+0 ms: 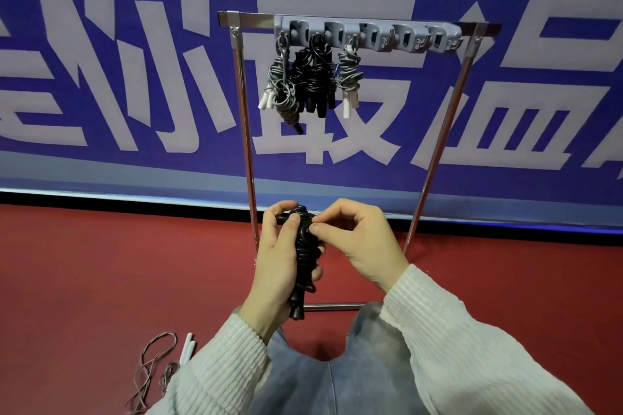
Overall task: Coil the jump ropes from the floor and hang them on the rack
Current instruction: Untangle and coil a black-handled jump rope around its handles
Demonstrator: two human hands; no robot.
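Observation:
My left hand (278, 263) grips a coiled black jump rope (305, 253), its handles pointing down below my palm. My right hand (357, 239) pinches a strand at the top of that bundle between thumb and forefinger. Ahead stands a metal rack (244, 111) with a grey hook bar (371, 34) across its top. Three coiled ropes hang from the left hooks: a grey one with white handles (279, 87), a black one (315, 77) and another grey one (349, 74). The hooks to the right are bare.
An uncoiled grey rope with white handles (158, 367) lies on the red floor at lower left. A blue banner wall with large white characters (135, 77) stands behind the rack. The rack's bottom bar (332, 307) lies just past my knees.

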